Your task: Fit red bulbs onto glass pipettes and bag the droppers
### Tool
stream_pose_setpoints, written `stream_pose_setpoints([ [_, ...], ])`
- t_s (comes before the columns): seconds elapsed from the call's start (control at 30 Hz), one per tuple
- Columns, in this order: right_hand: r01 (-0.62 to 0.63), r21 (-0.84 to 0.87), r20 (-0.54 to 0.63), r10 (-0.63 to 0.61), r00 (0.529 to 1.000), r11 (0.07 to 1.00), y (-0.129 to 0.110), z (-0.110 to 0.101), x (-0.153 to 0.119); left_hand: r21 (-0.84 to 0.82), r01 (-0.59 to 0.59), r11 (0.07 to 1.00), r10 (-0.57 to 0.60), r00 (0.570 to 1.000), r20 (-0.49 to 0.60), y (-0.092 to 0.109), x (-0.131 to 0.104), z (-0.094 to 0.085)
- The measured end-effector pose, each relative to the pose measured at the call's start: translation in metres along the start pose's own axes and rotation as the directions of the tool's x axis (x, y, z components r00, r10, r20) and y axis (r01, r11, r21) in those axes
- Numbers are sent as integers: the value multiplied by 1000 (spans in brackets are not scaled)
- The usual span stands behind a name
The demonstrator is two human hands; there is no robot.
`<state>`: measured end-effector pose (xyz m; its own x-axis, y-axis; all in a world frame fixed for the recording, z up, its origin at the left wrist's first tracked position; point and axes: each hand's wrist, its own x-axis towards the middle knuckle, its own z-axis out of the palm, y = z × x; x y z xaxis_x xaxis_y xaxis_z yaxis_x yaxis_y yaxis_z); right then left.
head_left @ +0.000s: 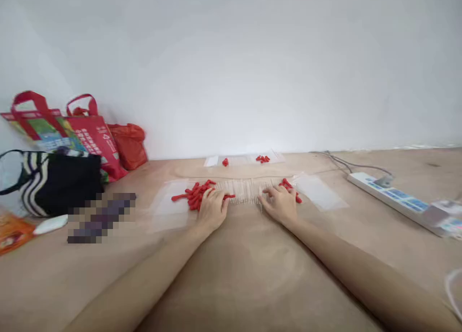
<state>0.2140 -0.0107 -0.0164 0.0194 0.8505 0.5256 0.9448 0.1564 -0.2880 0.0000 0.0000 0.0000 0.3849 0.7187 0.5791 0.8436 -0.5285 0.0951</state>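
Note:
A row of thin whitish sticks [247,190] lies side by side on the table between my two hands. My left hand [213,209] is closed at the left end of the row, with a small red knobbed piece [229,196] showing at its fingertips. Beside and partly under that hand is a pile of similar red pieces [195,196]. My right hand [282,204] rests at the right end of the row, thumb and fingers curled together. Whatever is between those fingertips is too small to make out. More red pieces [298,198] show just beyond it.
Clear plastic sheets [319,192] lie on both sides, and one at the back [211,161] bears small red bits [263,159]. A power strip [391,196] runs along the right. Red bags [96,137] and a black bag [68,183] stand at the left. A white wall closes the back.

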Motion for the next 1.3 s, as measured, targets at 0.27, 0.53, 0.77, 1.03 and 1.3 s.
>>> stream_pose_setpoints([
  [0.27,-128,-57,116,134,984,990,-7,2,9,-57,-61,996,62,998,12,8,-2,1],
  [0.53,-201,-81,208,214,954,976,-12,-8,10,-95,-101,990,102,995,3,7,-3,0],
  [0.77,-205,-30,152,207,966,978,-10,-9,11,-89,-136,987,135,991,-10,6,-4,-2],
  [1.03,13,220,-68,1,998,975,10,-9,-3,-109,-153,982,148,988,-50,6,-5,-1],
  [1.3,376,224,-82,-367,927,899,16,-4,-12,-104,-222,970,221,975,-23,17,0,5],
])
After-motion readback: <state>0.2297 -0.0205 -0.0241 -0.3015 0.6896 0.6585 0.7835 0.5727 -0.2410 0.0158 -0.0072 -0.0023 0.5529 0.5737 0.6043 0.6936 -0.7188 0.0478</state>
